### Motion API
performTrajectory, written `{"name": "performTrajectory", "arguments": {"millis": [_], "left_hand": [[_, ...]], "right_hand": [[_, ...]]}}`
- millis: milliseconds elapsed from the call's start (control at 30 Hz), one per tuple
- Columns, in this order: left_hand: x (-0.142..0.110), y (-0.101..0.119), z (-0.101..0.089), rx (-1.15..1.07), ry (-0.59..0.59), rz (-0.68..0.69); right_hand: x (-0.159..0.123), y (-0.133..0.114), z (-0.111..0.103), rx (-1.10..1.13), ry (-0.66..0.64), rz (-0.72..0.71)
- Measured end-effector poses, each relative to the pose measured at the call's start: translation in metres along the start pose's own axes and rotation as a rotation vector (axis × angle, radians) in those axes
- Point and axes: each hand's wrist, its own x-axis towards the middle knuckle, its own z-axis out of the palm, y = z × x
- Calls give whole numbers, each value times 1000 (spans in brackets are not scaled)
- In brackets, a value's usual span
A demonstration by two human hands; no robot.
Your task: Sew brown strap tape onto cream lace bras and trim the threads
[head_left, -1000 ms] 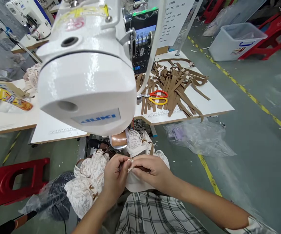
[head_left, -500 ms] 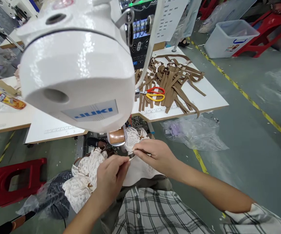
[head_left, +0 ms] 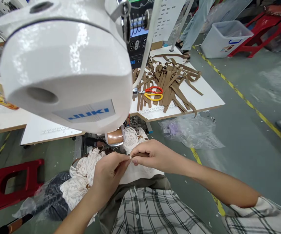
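A smooth grey-green floor (head_left: 250, 162), dotted with small white scraps, is crossed by dark-marked yellow tape lines (head_left: 243, 99). A flat white surface (head_left: 207, 101) with a brown edge stands at the middle right. A red plastic stool (head_left: 32, 177) sits near left; far right, another red stool (head_left: 258, 37) adjoins a translucent plastic bin (head_left: 217, 44).

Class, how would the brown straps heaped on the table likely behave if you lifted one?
The brown straps are probably floppy, since several curve along their length. One might drag others along, as they lie crossed and overlapping. Their flat shape makes rolling unlikely.
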Motion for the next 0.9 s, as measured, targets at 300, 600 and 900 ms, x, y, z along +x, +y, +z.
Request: {"name": "performTrajectory", "arguments": {"millis": [300, 600, 900], "left_hand": [[6, -4, -10, -14, -104, 24], [13, 0, -14, 198, -244, -49], [12, -7, -18, 92, 33, -208]], "right_hand": [[1, -4, 2, 1, 24, -21], [0, 0, 13, -213, 158, -111], [47, -28, -13, -349, 94, -214]]}}
